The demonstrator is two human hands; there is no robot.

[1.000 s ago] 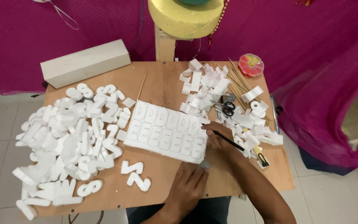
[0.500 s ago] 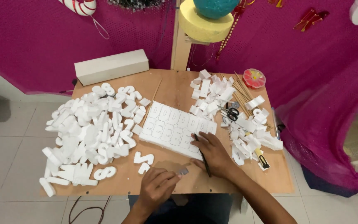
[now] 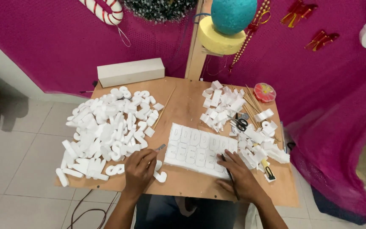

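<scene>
A white foam sheet (image 3: 200,149) with cut letter shapes lies on the wooden table (image 3: 183,110). My left hand (image 3: 140,168) grips a small knife (image 3: 160,147) whose blade points toward the sheet's left edge. A loose white foam letter (image 3: 161,175) lies just right of that hand. My right hand (image 3: 239,176) rests on the sheet's near right corner and holds a thin dark stick (image 3: 230,177) that runs toward me.
A large heap of white foam letters (image 3: 104,131) covers the table's left half. Foam scraps (image 3: 221,106), scissors (image 3: 239,124), wooden skewers (image 3: 250,104), a red round box (image 3: 264,92) and a yellow cutter (image 3: 268,170) sit at right. A white foam block (image 3: 130,72) lies at the back.
The view has tilted up and pulled back. My left hand has moved up from the table's near edge toward the foam sheet with the knife. My right hand stays at the sheet's corner.
</scene>
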